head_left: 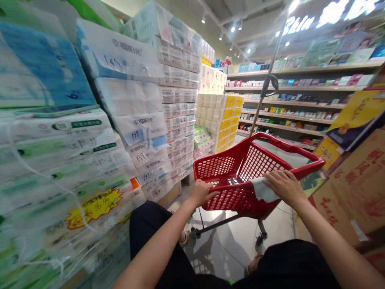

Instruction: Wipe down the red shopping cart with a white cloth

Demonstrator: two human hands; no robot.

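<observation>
A red plastic shopping cart [231, 196] with grid walls stands right before my knees, its side toward me. My left hand [201, 193] grips the near rim at the left corner, fingers curled over the edge. Under my right hand [284, 185] is a pale grey-white cloth [263, 190], pressed against the rim at the right and draped over the outer wall. The cart's red push handle [288, 146] rises at the right, beyond that hand. A thin metal pole [266, 86] stands up from the far side of the basket.
Stacked tissue packs [144, 120] line the left side, with a yellow price tag [94, 206] and a white cord [48, 176]. Cardboard boxes [355, 188] crowd the right. Behind the cart are yellow-and-white packs [222, 120] and shelves of goods [294, 102]. Pale floor tiles [222, 257] lie below.
</observation>
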